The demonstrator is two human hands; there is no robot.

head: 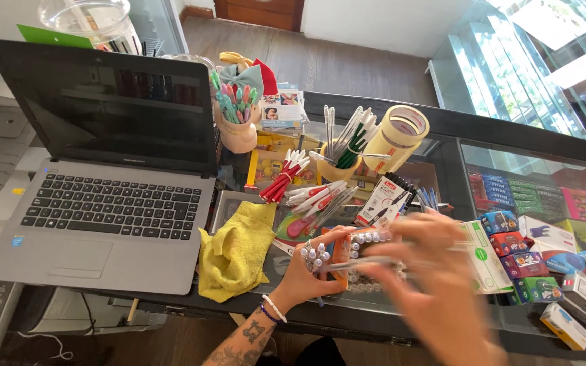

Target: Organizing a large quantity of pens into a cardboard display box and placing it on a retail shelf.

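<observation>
My left hand grips an orange packet of pens with clear caps, held just above the glass counter. My right hand is blurred by motion and lies over the right side of the same packet, fingers spread; a thin clear strip or pen runs across it. Whether the right hand grips the packet cannot be told. A yellow cloth lies just left of my left hand.
An open grey laptop sits at the left. Pen holders, a bundle of red pens, loose white pens and a tape roll stand behind. Small coloured boxes fill the right side.
</observation>
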